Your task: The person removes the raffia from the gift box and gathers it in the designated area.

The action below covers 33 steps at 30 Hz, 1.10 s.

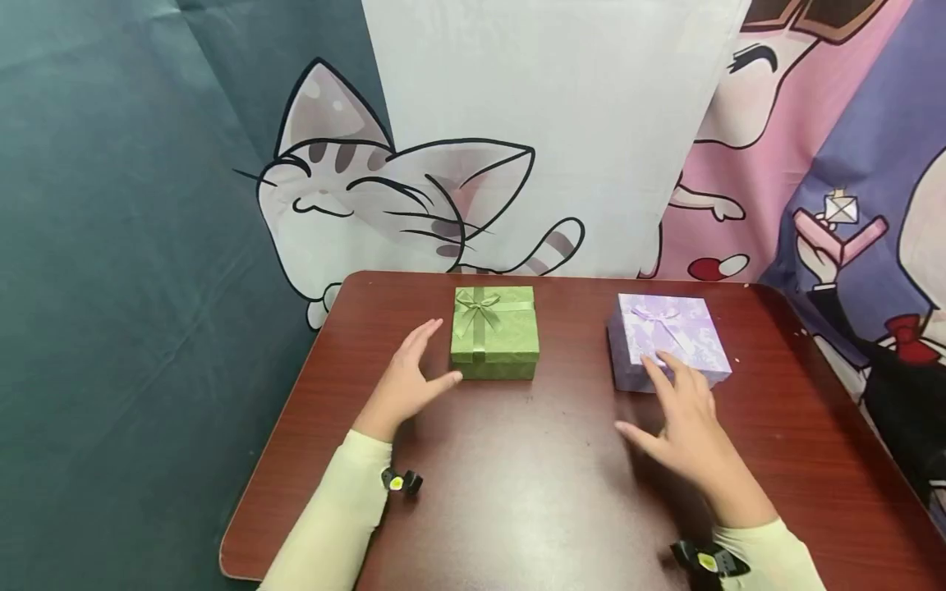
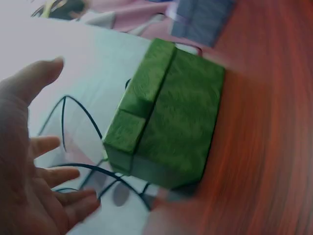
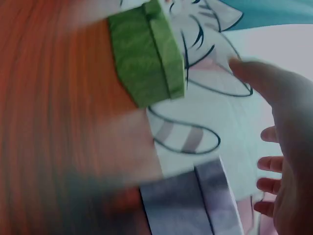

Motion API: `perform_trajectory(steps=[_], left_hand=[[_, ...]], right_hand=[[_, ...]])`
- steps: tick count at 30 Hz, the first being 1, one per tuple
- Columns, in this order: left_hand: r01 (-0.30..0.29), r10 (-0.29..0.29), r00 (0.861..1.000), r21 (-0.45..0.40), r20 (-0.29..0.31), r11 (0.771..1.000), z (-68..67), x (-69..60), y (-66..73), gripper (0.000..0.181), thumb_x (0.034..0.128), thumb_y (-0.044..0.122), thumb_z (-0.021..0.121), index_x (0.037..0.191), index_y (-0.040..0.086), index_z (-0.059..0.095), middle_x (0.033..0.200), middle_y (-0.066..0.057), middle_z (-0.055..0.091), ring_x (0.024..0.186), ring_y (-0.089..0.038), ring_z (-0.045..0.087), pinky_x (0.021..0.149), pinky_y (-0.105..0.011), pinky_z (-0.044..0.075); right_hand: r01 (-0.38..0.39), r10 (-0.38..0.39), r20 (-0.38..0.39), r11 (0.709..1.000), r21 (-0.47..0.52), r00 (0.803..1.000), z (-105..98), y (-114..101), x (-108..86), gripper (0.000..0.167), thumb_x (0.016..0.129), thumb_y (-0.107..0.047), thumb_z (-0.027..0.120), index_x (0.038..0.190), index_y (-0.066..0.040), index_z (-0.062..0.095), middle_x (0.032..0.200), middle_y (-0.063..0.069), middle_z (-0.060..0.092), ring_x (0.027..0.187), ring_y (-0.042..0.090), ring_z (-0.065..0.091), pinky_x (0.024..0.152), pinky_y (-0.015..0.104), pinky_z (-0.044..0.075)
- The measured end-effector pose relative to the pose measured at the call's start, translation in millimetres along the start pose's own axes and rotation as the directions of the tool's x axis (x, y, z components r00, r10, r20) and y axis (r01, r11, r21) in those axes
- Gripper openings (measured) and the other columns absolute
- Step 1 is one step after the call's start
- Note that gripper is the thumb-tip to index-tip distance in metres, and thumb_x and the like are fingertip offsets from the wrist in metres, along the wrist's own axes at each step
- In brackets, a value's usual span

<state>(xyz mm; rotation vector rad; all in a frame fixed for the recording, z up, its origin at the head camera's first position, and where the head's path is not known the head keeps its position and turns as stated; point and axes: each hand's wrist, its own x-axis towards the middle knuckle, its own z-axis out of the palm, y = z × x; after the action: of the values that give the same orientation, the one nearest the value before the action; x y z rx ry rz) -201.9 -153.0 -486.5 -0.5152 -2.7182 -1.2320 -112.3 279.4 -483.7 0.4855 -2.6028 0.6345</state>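
A green gift box (image 1: 495,332) with a ribbon bow on its lid stands toward the back of the table. To its right is a lavender gift box (image 1: 668,341), also lidded and tied with a bow. My left hand (image 1: 406,382) hovers at the green box's left front, thumb spread from the fingers, holding nothing. In the left wrist view the green box (image 2: 171,117) lies beyond the fingertips, apart from them. My right hand (image 1: 683,419) is held before the lavender box with fingers spread; in the head view its fingertips overlap the lid. The right wrist view shows a gap between that hand and the lavender box (image 3: 190,200).
The dark red wooden table (image 1: 532,492) has rounded corners. Behind it hangs a printed cloth backdrop (image 1: 591,98) with a cartoon cat, and a plain teal cloth (image 1: 133,287) hangs along the left. Each sleeve carries a small black wrist device (image 1: 402,482).
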Motion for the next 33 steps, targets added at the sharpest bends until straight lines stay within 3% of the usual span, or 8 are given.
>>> perform_trajectory(steps=[2,5,7,9,11,14,16,33], left_hand=[[0.027,-0.043,0.997,-0.244,-0.061,0.969,9.8,7.1,-5.8,0.083,0.0868,0.029,0.085,0.158,0.019,0.043,0.158,-0.014,0.044,0.141,-0.040,0.047,0.111,-0.054,0.045],[0.081,-0.164,0.980,-0.526,-0.112,0.847,27.4,16.8,-15.8,0.068,0.0909,0.013,0.080,0.152,0.008,0.052,0.151,-0.021,0.052,0.136,-0.042,0.053,0.106,-0.040,0.052],[0.125,-0.260,0.958,-0.640,-0.121,0.759,37.1,20.0,-21.8,0.061,0.0923,0.007,0.078,0.149,0.003,0.055,0.148,-0.022,0.056,0.134,-0.039,0.056,0.102,-0.031,0.053],[0.144,-0.318,0.939,-0.689,-0.132,0.710,43.6,22.1,-24.9,0.054,0.0926,0.006,0.077,0.144,0.002,0.060,0.143,-0.020,0.061,0.133,-0.033,0.058,0.098,-0.024,0.054],[0.145,-0.333,0.931,-0.686,-0.150,0.713,47.2,24.0,-26.7,0.051,0.0921,0.008,0.077,0.141,0.003,0.064,0.138,-0.017,0.065,0.129,-0.029,0.062,0.095,-0.022,0.055],[0.134,-0.305,0.937,-0.634,-0.169,0.762,49.3,29.0,-27.9,0.047,0.0908,0.014,0.079,0.137,0.008,0.068,0.131,-0.014,0.070,0.124,-0.026,0.065,0.094,-0.025,0.056],[0.131,-0.286,0.945,-0.614,-0.161,0.778,50.1,32.0,-28.3,0.047,0.0901,0.016,0.080,0.135,0.009,0.069,0.129,-0.014,0.071,0.121,-0.026,0.067,0.093,-0.027,0.057],[0.154,-0.245,0.965,-0.555,-0.094,0.818,41.4,42.1,-28.6,0.044,0.0869,0.014,0.083,0.128,0.003,0.073,0.115,-0.018,0.074,0.107,-0.025,0.071,0.083,-0.020,0.057]], right_hand=[[0.017,-0.013,-0.046,0.996,0.089,0.999,12,-4,9.4,0.086,0.072,-0.027,0.092,0.145,-0.001,0.055,0.137,0.024,0.055,0.120,0.049,0.049,0.094,0.061,0.040],[-0.009,0.023,-0.058,0.973,0.230,0.998,35,-12,28.0,0.060,0.080,-0.013,0.088,0.134,-0.002,0.066,0.110,0.014,0.067,0.098,0.030,0.063,0.084,0.038,0.050],[-0.061,0.079,-0.038,0.940,0.336,0.996,54,-18,41.8,0.046,0.085,-0.009,0.084,0.128,-0.002,0.070,0.101,0.012,0.070,0.087,0.019,0.065,0.076,0.027,0.053],[-0.138,0.154,0.001,0.881,0.452,0.988,73,-24,56.1,0.038,0.090,-0.008,0.080,0.126,-0.001,0.071,0.099,0.013,0.072,0.084,0.013,0.064,0.074,0.020,0.053],[-0.223,0.243,0.038,0.804,0.551,0.969,91,-30,69.0,0.036,0.094,-0.010,0.077,0.128,0.000,0.070,0.104,0.017,0.074,0.087,0.011,0.065,0.079,0.019,0.053],[-0.326,0.354,0.090,0.696,0.640,0.931,112,-38,84.4,0.039,0.098,-0.016,0.073,0.133,0.000,0.067,0.112,0.018,0.073,0.092,0.012,0.065,0.081,0.018,0.052],[-0.372,0.393,0.124,0.654,0.659,0.911,122,-41,90.1,0.042,0.100,-0.021,0.071,0.137,0.000,0.065,0.116,0.019,0.072,0.092,0.014,0.066,0.079,0.019,0.052],[-0.461,0.503,0.130,0.618,0.636,0.854,134,-58,105.9,0.045,0.093,-0.020,0.079,0.132,0.001,0.069,0.111,0.021,0.072,0.094,0.021,0.066,0.084,0.025,0.051]])
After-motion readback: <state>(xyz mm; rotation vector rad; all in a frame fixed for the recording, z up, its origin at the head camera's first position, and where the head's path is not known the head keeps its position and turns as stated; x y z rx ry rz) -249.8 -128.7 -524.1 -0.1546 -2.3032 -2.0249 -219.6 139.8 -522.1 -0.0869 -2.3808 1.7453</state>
